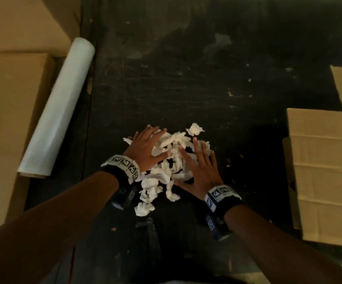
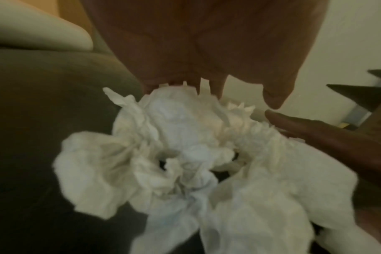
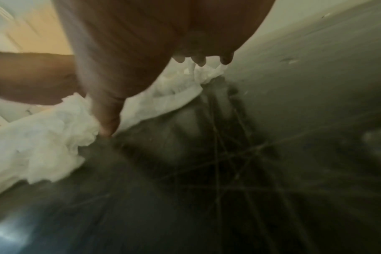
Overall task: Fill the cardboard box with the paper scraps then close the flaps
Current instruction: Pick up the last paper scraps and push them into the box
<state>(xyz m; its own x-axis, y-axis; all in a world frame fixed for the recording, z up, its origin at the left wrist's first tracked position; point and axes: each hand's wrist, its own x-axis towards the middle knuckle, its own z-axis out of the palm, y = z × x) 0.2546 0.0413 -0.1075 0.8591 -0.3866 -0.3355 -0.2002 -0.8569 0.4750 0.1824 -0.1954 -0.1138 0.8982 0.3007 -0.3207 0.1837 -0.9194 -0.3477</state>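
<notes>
A heap of crumpled white paper scraps (image 1: 171, 158) lies on the dark table (image 1: 186, 78) in front of me. My left hand (image 1: 147, 147) rests flat on the heap's left side, fingers straight and spread. My right hand (image 1: 199, 162) lies against its right side, fingers also straight. In the left wrist view the scraps (image 2: 185, 163) fill the middle under my left hand (image 2: 207, 56). In the right wrist view my right hand (image 3: 141, 51) touches the scraps (image 3: 54, 130) with its thumb down on the table. The open cardboard box (image 1: 326, 177) stands at the right edge, flaps spread.
A white roll (image 1: 59, 107) lies slanted at the left beside other cardboard boxes (image 1: 12, 99). One loose scrap (image 1: 195, 129) sits just beyond the heap. Dark table surface stretches between the heap and the box at the right.
</notes>
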